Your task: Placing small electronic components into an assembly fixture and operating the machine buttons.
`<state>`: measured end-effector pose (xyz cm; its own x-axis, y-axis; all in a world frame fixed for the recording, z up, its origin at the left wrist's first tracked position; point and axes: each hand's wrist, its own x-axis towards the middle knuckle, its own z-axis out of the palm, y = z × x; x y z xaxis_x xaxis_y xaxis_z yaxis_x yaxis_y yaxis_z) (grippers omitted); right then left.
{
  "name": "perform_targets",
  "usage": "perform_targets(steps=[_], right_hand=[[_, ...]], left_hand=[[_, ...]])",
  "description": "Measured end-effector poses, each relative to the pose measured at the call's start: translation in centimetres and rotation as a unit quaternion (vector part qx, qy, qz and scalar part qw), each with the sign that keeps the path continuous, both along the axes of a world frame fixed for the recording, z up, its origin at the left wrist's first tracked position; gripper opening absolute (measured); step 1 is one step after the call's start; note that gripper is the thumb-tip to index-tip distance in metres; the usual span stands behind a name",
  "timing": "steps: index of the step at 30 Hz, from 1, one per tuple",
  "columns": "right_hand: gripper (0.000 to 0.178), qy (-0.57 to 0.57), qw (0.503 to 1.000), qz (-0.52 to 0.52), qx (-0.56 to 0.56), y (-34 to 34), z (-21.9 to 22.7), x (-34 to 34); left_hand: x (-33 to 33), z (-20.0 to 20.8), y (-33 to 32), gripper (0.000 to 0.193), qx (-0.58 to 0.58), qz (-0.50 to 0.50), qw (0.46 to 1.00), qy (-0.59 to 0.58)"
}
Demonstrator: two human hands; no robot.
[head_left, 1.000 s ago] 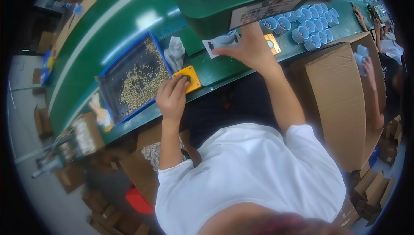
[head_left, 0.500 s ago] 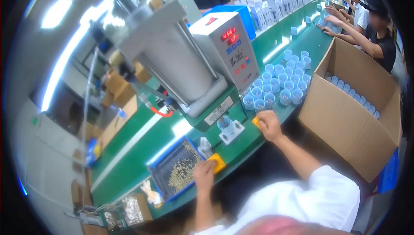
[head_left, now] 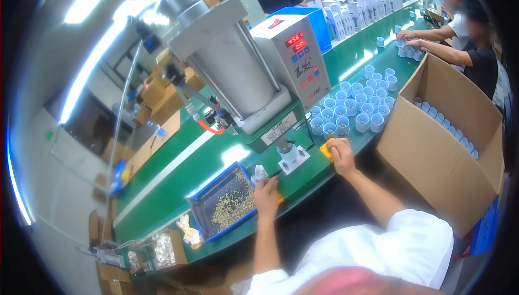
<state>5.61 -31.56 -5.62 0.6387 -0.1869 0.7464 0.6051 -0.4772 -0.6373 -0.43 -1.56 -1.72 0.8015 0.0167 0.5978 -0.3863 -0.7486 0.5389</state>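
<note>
My right hand [head_left: 341,156] has its fingers curled on a yellow button box [head_left: 326,150] at the bench's front edge. My left hand [head_left: 266,195] covers most of a second yellow button box [head_left: 280,198]. Its bent fingertips are drawn together beside a clear, whitish plastic piece [head_left: 259,173]; what is between them, if anything, is hidden. Between my hands, the press [head_left: 232,68] has its ram down in a translucent cup [head_left: 287,155] on a white fixture plate [head_left: 294,163]. Left of my left hand, a blue-rimmed tray [head_left: 201,220] holds many small beige-gold parts [head_left: 232,207].
Several rows of translucent blue cups [head_left: 361,102] stand right of the control box [head_left: 294,60]. An open carton [head_left: 432,160] with more cups is at my right. Co-workers' hands [head_left: 413,41] handle cups farther along. A white glove [head_left: 189,233] lies by the tray.
The press ram has come down into the cup. My left hand has moved forward over its yellow box toward the clear plastic piece. My right hand stays at its box. The view has shifted slightly.
</note>
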Motion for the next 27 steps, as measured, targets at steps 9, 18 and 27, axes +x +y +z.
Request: perform_targets(steps=[9,18,27], right_hand=[[0.014,0.025,0.999,0.044,-0.019,-0.7,-0.3,0.3],[0.02,0.032,0.995,0.092,0.034,-0.8,-2.4,0.5],[0.018,0.026,0.996,0.066,0.06,-0.2,-3.8,1.9]], left_hand=[[-0.5,1.4,-0.4,0.013,-0.074,0.049,0.993,0.081],[-0.5,1.9,-0.8,0.011,-0.066,0.059,0.995,0.054],[6.1,10.6,-2.2,0.016,-0.07,-0.068,0.983,0.157]])
